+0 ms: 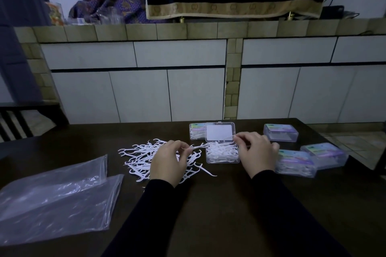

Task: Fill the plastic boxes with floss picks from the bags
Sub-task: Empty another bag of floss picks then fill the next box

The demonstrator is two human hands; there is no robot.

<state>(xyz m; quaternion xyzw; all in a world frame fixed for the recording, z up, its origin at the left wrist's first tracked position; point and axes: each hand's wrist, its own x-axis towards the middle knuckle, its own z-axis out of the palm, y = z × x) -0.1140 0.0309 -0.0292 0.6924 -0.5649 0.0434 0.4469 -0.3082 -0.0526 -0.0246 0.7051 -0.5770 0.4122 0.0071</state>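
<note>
Head view: left hand (168, 159) hovered palm-down over the loose floss picks (142, 157) on the dark surface (208, 204), its fingers (183, 148) pinching one pick (196, 147). Right hand (258, 152) was palm-down, fingers curled, pinching at the raised lid of the open box (222, 153), just left of them. Closed boxes (295, 162) lay right of those fingers; empty bags (56, 198) far left.
</note>
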